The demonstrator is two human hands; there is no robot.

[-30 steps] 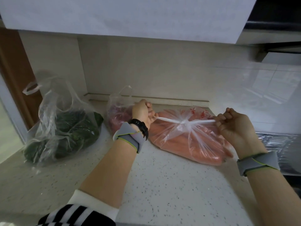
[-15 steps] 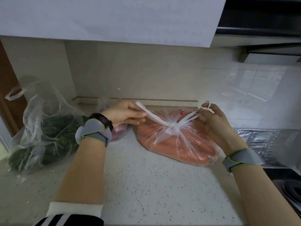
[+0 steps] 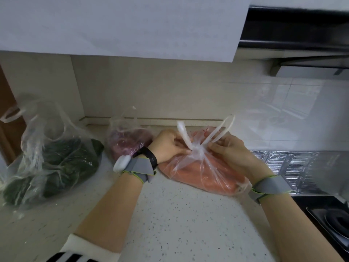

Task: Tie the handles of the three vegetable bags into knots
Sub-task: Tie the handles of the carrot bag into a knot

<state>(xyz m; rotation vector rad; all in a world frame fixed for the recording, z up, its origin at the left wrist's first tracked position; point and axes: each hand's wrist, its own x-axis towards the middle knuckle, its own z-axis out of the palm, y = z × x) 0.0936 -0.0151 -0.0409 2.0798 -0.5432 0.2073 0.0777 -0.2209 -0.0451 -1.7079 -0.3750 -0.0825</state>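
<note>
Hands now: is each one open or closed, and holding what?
Left hand: closed, pinching the carrot bag's left handle.
Right hand: closed, pinching its right handle.

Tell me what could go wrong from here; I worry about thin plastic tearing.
1. The left hand and right hand pinch the handles close at the knot; a hard pull might tear the thin carrot bag.
2. The handles stand slack above the knot, so it might slip undone.

speckled countertop (image 3: 179,224) | white cabinet (image 3: 122,25) overhead | stove (image 3: 334,221) (far right, partly cropped) | foil sheet (image 3: 283,165) on wall
</note>
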